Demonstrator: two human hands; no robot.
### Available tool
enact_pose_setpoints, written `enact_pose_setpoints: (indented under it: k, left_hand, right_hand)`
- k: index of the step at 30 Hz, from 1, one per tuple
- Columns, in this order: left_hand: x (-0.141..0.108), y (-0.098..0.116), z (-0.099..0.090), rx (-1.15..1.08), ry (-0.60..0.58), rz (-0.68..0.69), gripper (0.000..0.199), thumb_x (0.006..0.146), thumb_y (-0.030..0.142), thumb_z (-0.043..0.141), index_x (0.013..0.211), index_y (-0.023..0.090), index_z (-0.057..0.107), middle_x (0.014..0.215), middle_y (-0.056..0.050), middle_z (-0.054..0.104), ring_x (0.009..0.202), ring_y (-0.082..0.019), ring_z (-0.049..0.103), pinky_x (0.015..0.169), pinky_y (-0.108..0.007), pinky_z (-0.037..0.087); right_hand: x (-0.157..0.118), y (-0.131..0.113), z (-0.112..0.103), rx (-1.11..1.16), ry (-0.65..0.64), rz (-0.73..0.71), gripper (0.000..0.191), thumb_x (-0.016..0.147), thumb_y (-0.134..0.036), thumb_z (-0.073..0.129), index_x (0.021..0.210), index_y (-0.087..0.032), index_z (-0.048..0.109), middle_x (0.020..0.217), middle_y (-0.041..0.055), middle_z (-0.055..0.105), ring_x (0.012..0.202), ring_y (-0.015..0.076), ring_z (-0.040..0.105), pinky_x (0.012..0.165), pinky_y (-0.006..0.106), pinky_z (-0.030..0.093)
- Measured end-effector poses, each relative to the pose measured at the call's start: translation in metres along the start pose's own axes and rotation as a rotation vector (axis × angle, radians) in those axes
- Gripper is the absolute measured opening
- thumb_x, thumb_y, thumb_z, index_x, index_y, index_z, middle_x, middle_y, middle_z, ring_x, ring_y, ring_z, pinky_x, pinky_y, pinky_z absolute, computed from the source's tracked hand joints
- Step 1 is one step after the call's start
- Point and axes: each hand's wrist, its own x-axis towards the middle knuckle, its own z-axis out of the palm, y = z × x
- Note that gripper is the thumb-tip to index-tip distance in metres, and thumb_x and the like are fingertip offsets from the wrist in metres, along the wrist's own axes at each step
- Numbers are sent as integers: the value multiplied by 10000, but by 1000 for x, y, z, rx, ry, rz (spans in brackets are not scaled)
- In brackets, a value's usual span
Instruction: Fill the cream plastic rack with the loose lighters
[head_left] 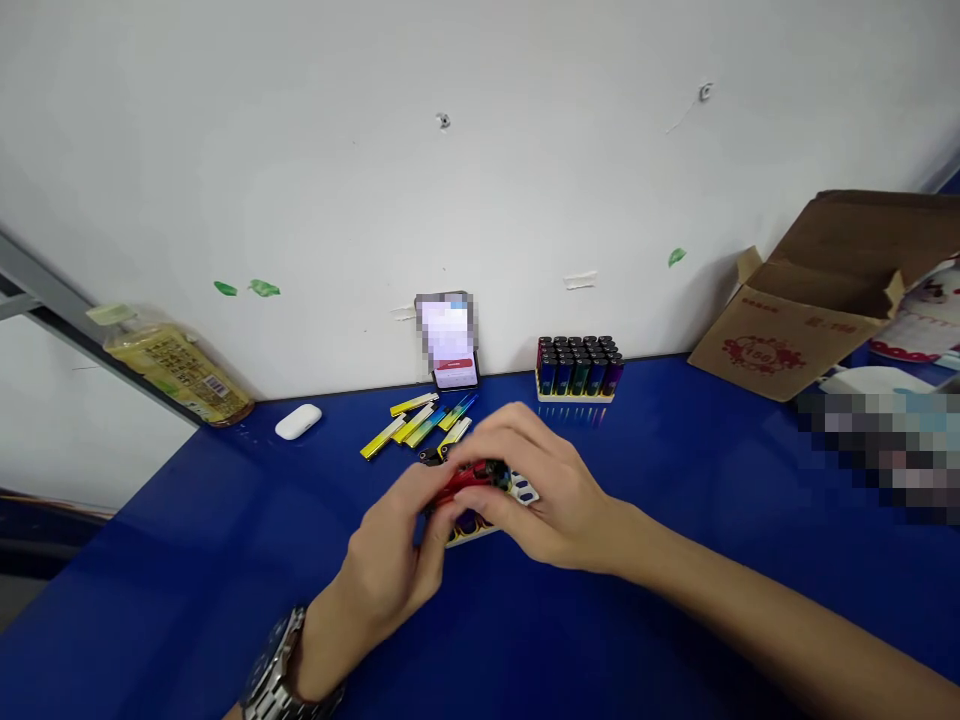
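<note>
My left hand [394,560] and my right hand [544,490] meet at the middle of the blue table [187,560], both closed around a red lighter [469,477]. Under the hands lies a white tray [517,490] with slots, mostly hidden by my fingers. Just beyond the hands several yellow and blue-green lighters [420,420] lie loose on the table. My left wrist carries a metal watch [274,670].
A tray full of dark-capped lighters [579,368] stands near the wall. A phone [450,345] leans on the wall, a white earbud case [298,421] and a tilted bottle [176,370] lie left. An open cardboard box [817,300] sits at right.
</note>
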Motion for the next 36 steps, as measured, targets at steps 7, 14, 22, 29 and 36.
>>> enact_pose_setpoints:
  k: [7,14,22,29,36]
  left_hand:
    - [13,-29,-8,149,110,-177,174,925,197,411,1018,168,555,985,-92,612,942,-207,604,812,-368,519]
    - [0,-83,1,596,-332,-516,352,926,354,366,1140,146,553,1171,-173,563,1074,-311,520,887,-472,441]
    - [2,-68,10,637,-574,-553,416,949,401,319,1248,188,515,1265,-155,520,1064,-324,493,846,-468,439]
    - [5,-61,10,549,-607,-529,350,891,286,412,1210,182,515,1243,-151,516,1065,-299,485,856,-438,429]
    - [8,-60,8,530,-605,-527,270,857,292,447,1086,186,542,1189,-143,558,1019,-303,503,834,-441,430]
  right_hand:
    - [9,15,-34,157,-247,218,92,835,-230,645,849,-143,671,762,40,648,621,120,570,543,241,457]
    - [8,33,-54,-19,-453,234,123,809,-258,671,796,-141,706,712,37,631,595,119,542,547,247,403]
    - [-2,33,-33,-96,-646,214,68,821,-193,611,837,-153,665,667,6,553,563,110,459,528,247,316]
    - [2,26,-33,-225,-697,151,48,829,-130,559,799,-159,584,649,-3,508,560,110,420,520,253,254]
    - [3,24,-33,-269,-719,126,168,807,-61,509,686,-178,502,572,-26,454,512,98,356,502,255,212]
